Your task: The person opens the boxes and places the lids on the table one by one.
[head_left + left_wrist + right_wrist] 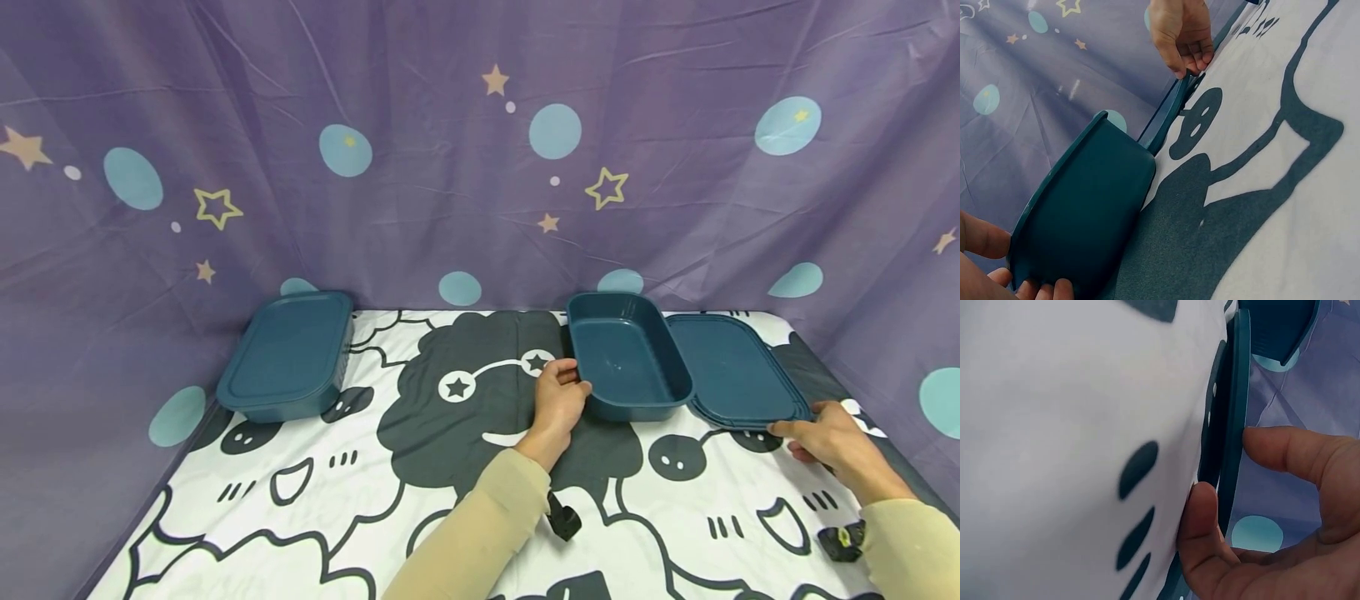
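Note:
A dark teal plastic container (630, 358), with no cover on it, sits on the cloth right of centre. My left hand (558, 408) grips its left side, thumb at the rim and fingertips against the outer wall (1085, 206). Close to its right lies a matching flat lid (727, 367) with rounded corners. My right hand (832, 437) pinches the near right corner of this lid. In the right wrist view, the thumb (1279, 449) is on the lid's upper side and a fingertip (1200, 509) is under its edge (1241, 394).
A second teal container with its lid on (288, 350) stands at the far left. A purple curtain (450, 233) with stars and dots hangs behind the table. Black-and-white cartoon cloth (360, 492) covers the tabletop. Small black devices (562, 518) show at the wrists.

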Available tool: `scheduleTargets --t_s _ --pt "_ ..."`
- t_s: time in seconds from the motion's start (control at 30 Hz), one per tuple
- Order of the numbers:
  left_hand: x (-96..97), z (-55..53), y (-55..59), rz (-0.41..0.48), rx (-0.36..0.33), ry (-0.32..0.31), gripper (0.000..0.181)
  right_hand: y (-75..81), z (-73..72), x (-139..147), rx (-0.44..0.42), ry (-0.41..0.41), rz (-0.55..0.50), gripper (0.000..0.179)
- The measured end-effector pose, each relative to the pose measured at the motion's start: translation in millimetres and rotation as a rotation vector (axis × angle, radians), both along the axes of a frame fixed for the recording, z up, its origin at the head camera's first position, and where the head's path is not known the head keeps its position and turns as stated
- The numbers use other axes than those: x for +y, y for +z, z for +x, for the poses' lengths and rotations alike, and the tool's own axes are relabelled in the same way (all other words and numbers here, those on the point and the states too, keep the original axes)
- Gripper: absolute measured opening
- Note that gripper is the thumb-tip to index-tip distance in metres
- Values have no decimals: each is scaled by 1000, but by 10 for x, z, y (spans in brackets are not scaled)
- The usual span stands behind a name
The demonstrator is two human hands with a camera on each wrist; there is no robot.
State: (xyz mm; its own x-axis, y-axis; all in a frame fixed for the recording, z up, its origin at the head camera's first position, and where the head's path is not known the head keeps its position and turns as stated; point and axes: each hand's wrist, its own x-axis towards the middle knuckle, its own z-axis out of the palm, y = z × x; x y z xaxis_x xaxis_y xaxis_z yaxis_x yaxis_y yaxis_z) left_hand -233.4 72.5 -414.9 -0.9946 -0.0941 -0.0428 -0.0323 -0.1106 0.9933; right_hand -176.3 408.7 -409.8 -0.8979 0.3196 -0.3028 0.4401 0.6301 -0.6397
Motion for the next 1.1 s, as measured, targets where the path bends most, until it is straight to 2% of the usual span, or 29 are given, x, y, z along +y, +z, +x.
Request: scheduleTargets --t_s 0.37,0.57,1.1 --pt "-1 -1 -5 11 10 7 37 6 26 49 -43 21 -26 99" --pt "0 0 -5 10 15 8 36 -13 30 68 -22 -21 -52 97" --pt "-3 7 8 5 4 -1 37 -22 34 88 -12 -10 -42 96"
